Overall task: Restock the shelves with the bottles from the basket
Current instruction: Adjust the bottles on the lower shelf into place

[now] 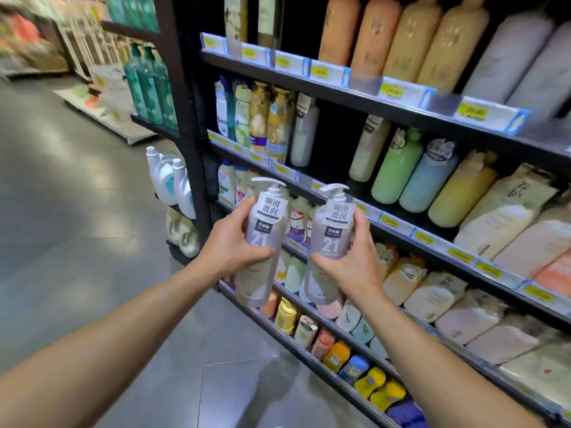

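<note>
At far left a grey tiled floor [77,211] runs past a blurred aisle of goods. Next comes the end of a black shelf unit [185,118], with tall green bottles [151,84] on its upper side ledge and white jugs [168,177] on a lower one.

The left hand [230,242] holds the left bottle [264,242], a grey pump bottle with a white tag of Chinese characters and a large "21" on its label. Its fingers [247,208] are curled round the far side of the body and the thumb crosses the front, so the grip is closed on the bottle. The bottle is upright, tilted slightly, raised in the air in front of the shelves.

Just beside it, apart by a narrow gap, the right hand [352,261] holds the right bottle [330,245] of the same kind. Its fingers [360,217] wrap the right side and the thumb presses the lower front, again closed on the bottle. This one is also in the air before the shelves, at about the same height.

To the right the shelves [401,114] hold rows of goods: orange bottles [401,35] on top, then green, blue and yellow bottles [426,177] below, with pale refill pouches [506,217] further right. Yellow price tags [392,91] line the shelf edges.
</note>
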